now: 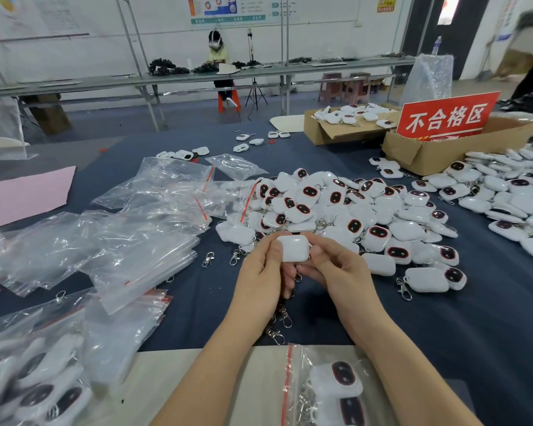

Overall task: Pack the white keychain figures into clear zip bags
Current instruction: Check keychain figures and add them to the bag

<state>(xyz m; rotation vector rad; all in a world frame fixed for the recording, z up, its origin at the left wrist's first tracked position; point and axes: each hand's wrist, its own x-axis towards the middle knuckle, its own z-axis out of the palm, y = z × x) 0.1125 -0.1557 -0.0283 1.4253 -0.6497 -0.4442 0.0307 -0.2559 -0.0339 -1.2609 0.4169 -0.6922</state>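
Note:
Both hands hold one white keychain figure (293,249) above the dark blue table, its plain white back facing me. My left hand (263,272) grips its left side with thumb on top. My right hand (333,265) pinches its right side. Metal clasps (279,327) dangle below the hands. A big heap of white figures with dark oval faces (345,210) lies just beyond. Empty clear zip bags with red strips (142,235) are spread to the left. A filled zip bag (330,388) lies near me between my forearms.
More packed bags (34,385) pile up at the lower left. Cardboard boxes (437,149) with a red sign (446,116) stand at the back right, beside another heap of figures (511,198). A pink sheet (25,195) lies far left. A person sits at a distant bench.

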